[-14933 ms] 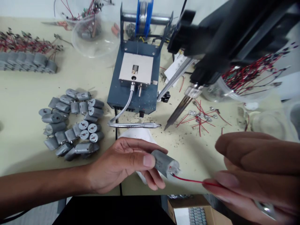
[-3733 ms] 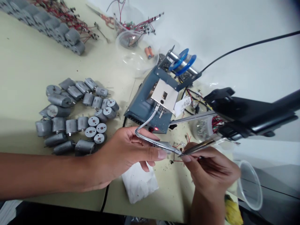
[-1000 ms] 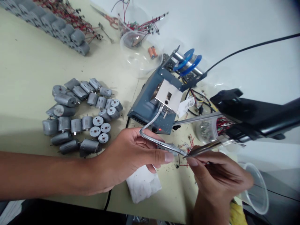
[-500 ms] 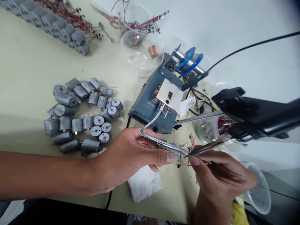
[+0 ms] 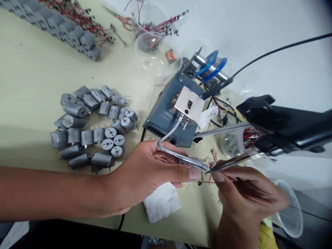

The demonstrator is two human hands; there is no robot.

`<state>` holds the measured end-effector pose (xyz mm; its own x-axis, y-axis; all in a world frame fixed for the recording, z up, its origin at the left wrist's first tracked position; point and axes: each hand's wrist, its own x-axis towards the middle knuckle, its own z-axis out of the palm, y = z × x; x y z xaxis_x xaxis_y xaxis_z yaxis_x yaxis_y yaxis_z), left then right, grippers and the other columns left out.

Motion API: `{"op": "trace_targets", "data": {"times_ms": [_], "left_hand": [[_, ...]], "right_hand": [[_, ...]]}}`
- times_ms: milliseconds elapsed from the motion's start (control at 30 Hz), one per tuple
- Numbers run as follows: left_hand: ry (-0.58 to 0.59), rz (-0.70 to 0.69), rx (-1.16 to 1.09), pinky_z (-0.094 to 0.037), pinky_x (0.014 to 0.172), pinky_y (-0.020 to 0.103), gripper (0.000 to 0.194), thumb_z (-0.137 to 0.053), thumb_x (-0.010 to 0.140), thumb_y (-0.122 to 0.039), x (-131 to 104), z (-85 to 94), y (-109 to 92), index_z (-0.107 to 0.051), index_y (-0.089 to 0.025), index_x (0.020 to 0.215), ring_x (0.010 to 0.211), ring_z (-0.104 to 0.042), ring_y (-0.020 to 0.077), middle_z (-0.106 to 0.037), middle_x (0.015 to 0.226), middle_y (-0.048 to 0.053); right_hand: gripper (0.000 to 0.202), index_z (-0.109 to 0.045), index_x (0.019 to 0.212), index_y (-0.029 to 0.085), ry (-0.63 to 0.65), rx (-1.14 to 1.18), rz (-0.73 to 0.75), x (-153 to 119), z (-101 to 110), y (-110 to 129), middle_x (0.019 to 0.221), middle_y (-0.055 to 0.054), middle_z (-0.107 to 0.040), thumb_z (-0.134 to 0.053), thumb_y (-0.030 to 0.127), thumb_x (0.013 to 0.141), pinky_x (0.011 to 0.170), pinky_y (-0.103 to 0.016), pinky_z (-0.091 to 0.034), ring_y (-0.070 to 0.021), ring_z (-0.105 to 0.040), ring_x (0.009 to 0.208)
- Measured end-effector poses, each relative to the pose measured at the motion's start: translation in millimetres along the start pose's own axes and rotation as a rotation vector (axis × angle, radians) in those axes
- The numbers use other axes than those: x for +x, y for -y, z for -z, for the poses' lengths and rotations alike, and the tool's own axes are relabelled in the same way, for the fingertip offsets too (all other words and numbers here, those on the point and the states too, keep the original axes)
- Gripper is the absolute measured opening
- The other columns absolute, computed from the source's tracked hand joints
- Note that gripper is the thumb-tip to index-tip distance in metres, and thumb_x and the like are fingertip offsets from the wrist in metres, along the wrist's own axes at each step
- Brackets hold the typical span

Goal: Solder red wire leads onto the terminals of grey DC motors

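Note:
My left hand (image 5: 145,176) is closed around a small grey motor (image 5: 198,162), mostly hidden by the fingers and a silver solder feed tube (image 5: 178,155) that crosses over it. At the motor's end, the tube meets the tip of a soldering iron (image 5: 230,162), which comes in from the right on a black holder (image 5: 282,128). Just under that tip, my right hand (image 5: 249,197) pinches what looks like a thin red wire; only bits of red show between the fingers.
A blue-grey solder feeder (image 5: 163,117) with a solder spool (image 5: 211,67) stands behind my hands. Loose motors (image 5: 86,138) lie at left, with stacked wired motors (image 5: 66,27) beyond. Around are clear tubs (image 5: 155,67), a jar of red wires (image 5: 232,140) and a white cloth (image 5: 163,204).
The whole view has shifted slightly. Both hands keep their grips, with the motor, the tube end and the iron tip still together.

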<state>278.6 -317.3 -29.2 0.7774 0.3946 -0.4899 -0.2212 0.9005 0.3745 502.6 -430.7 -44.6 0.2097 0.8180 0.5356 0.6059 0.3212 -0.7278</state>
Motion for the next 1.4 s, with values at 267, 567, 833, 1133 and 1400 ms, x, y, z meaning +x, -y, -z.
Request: {"op": "trace_targets", "data": {"times_ms": [267,567,833,1133,1400], "left_hand": [[0.016,-0.007,-0.025,-0.062,0.066,0.02,0.039,-0.11,0.058,-0.006,1,-0.6,1,-0.086,-0.016,0.087,0.071,-0.074,0.0114,-0.086,0.079,-0.001],[0.027,0.012,-0.045,-0.06,0.066,0.021,0.039,-0.11,0.056,-0.007,-1,-2.9,0,-0.086,-0.018,0.085,0.073,-0.074,0.0132,-0.086,0.08,0.0],[-0.026,0.045,-0.026,-0.06,0.068,0.022,0.039,-0.111,0.056,-0.008,-4,-7.1,-6,-0.086,-0.017,0.085,0.073,-0.073,0.0143,-0.086,0.079,0.001],[0.01,0.021,-0.056,-0.061,0.065,0.02,0.038,-0.111,0.055,-0.009,0,-1.3,1,-0.087,-0.018,0.083,0.07,-0.073,0.0129,-0.086,0.076,0.0],[-0.03,0.057,-0.009,-0.058,0.07,0.021,0.03,-0.106,0.061,-0.007,-7,-9.5,-9,-0.087,-0.021,0.08,0.073,-0.072,0.0126,-0.085,0.075,-0.004]], "right_hand": [[0.035,-0.087,0.108,0.023,0.01,0.022,-0.001,-1,0,0,0.096,0.003,-0.085,-0.085,-0.005,0.088,0.057,-0.025,-0.06,-0.0138,-0.076,0.068],[0.029,-0.088,0.107,0.026,-0.007,-0.008,-0.017,-4,0,1,0.091,0.001,-0.085,-0.088,0.002,0.09,0.052,-0.03,-0.06,-0.0182,-0.076,0.063],[0.034,-0.087,0.108,0.024,-0.003,0.019,0.013,-2,-1,1,0.095,0.003,-0.086,-0.087,-0.003,0.087,0.055,-0.026,-0.06,-0.0149,-0.076,0.066],[0.031,-0.087,0.106,0.024,-0.007,-0.021,0.008,-1,-1,2,0.09,0.002,-0.085,-0.086,0.0,0.087,0.052,-0.029,-0.059,-0.0165,-0.074,0.062],[0.032,-0.088,0.106,0.025,-0.003,0.011,-0.019,-2,-1,2,0.091,0.002,-0.085,-0.087,-0.001,0.086,0.052,-0.029,-0.06,-0.0173,-0.075,0.062]]}}
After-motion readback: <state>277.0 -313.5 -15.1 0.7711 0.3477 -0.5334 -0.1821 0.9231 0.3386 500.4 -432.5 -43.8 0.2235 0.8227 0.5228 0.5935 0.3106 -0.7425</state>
